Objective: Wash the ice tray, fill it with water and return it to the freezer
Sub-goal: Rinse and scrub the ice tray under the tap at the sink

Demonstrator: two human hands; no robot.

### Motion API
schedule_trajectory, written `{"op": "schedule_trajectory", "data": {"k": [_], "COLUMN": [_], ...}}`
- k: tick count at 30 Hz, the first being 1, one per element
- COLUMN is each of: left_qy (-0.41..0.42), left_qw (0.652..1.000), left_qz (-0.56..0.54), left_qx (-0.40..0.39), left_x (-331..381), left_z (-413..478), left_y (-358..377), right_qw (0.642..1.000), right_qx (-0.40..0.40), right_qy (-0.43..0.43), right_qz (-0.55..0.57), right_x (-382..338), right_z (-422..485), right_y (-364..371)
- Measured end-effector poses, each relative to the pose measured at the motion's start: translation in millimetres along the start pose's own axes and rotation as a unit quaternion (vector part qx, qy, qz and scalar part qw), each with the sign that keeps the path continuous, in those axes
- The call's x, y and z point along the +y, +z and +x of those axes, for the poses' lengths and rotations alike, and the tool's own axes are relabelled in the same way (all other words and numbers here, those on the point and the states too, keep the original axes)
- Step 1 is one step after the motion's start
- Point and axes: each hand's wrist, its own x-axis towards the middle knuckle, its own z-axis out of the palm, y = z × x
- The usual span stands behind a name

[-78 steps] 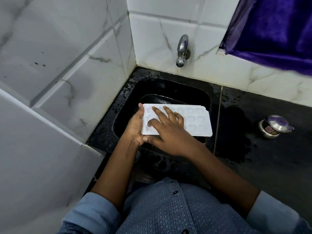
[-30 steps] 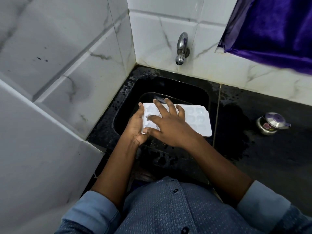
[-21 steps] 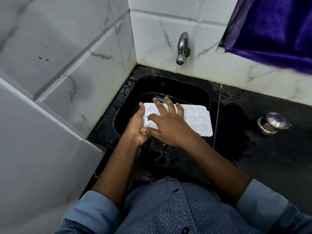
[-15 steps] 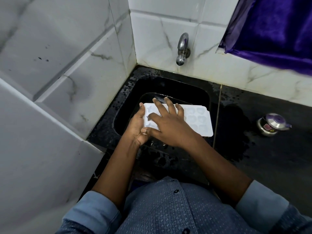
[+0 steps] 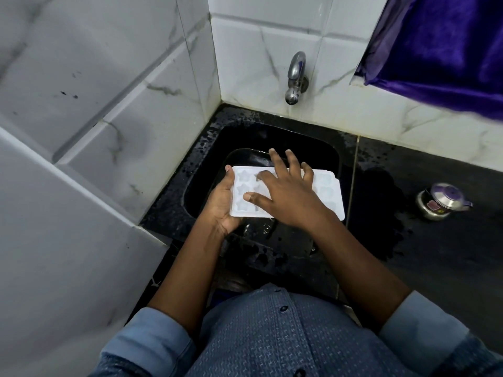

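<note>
over the black sink (image 5: 313, 142), one white ice tray (image 5: 329, 197) with star-shaped cells is held about level, near one steel tap (image 5: 295, 74) on the back wall. two hands on it: left hand (image 5: 221, 210) clamps the tray's left short end, thumb on the top edge; right hand (image 5: 288, 197) lies on top, fingers straight and spread. one small lidded steel pot (image 5: 441, 201) stands well apart on the wet black counter (image 5: 435, 254), one purple cloth (image 5: 446, 44) hangs upper right, and white marbled tiles (image 5: 258, 50) meet in a corner.
</note>
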Motion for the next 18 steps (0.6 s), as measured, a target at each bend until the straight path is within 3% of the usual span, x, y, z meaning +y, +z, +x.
{"op": "schedule_trajectory", "data": {"k": [12,18], "left_qy": [0.001,0.002], "left_qw": [1.0,1.0], "left_qz": [0.008,0.0], "left_qx": [-0.002,-0.006], "left_x": [0.3,1.4], "left_z": [2.3,3.5], "left_y": [-4.6,-8.6], "right_qw": [1.0,0.998], "right_qx": [0.001,0.039], "right_qy": [-0.015,-0.047], "right_qz": [0.006,0.032], "right_x": [-3.9,-4.0], "right_z": [0.0,-15.1], "right_y": [-0.7,1.5]}}
